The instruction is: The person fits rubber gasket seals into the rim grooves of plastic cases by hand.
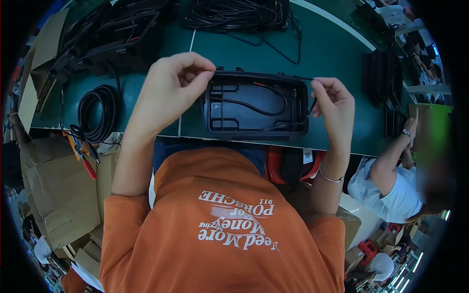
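At the upper left corner of the black case [244, 93], left hand [168, 90] with thumb and forefinger tips close together; contact hidden, so cannot tell whether pinching rim or strip. At the upper right corner, right hand [337, 105] with thumb and forefinger pinching a thin black strip [304, 78], just outside the rim. Between the two hands, directly right of one and left of the other, the case: lying flat, hollow side up, on the green table [337, 53], close to the near edge. Inside it, a black cable [285, 100] bent in a curve, reddish at the tip.

Just below the near edge, an orange shirt [210, 166]. Left of the left hand, a black coil [97, 110], partly over the edge. Beyond it, more black cases [122, 46]. Toward the far side, a heap of black cable [234, 14], one loop trailing rightward. Well to the right, a row of dark cases [383, 78]; past that, another person's hand [412, 127].
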